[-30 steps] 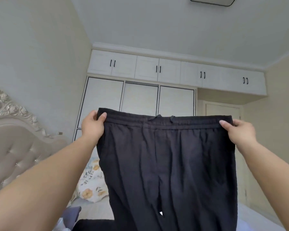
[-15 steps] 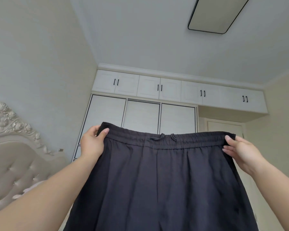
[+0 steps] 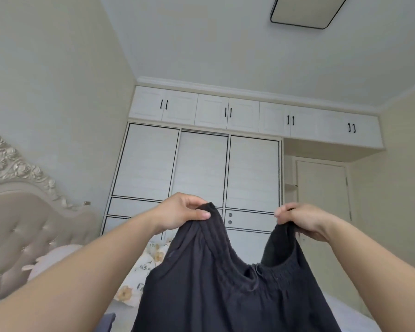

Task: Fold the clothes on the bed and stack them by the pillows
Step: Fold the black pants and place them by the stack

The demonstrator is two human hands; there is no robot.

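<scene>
Item 1, wardrobe (image 3: 201, 168): white, 3 sliding panels under a row of upper cupboards, fills the far wall behind the hands.

Item 2, bed (image 3: 345, 312): pale sheet, only strips showing at the bottom edge; tufted headboard (image 3: 22, 224) at far left.

Item 3, black trousers (image 3: 213, 283): held up in the air over the bed, not resting on it. Long axis runs downward from the hands and out of view below. The elastic waistband sags in a U between the 2 grips, drawstring at the low middle point.

Item 4, floral pillow (image 3: 139, 274): lower left, partly hidden behind the trousers, toward the headboard side (the stack's likely destination).

Item 5, left hand (image 3: 177, 214): thumb and curled fingers pinching 1 waistband corner, cloth hanging straight below it.

Item 6, right hand (image 3: 300, 221): fingers curled around the opposite corner.

Note: the 2 corners stand near each other, level, apart by the sagging span. A lengthwise fold probably comes next, corner to corner; the left hand lies nearer the pillow.
</scene>
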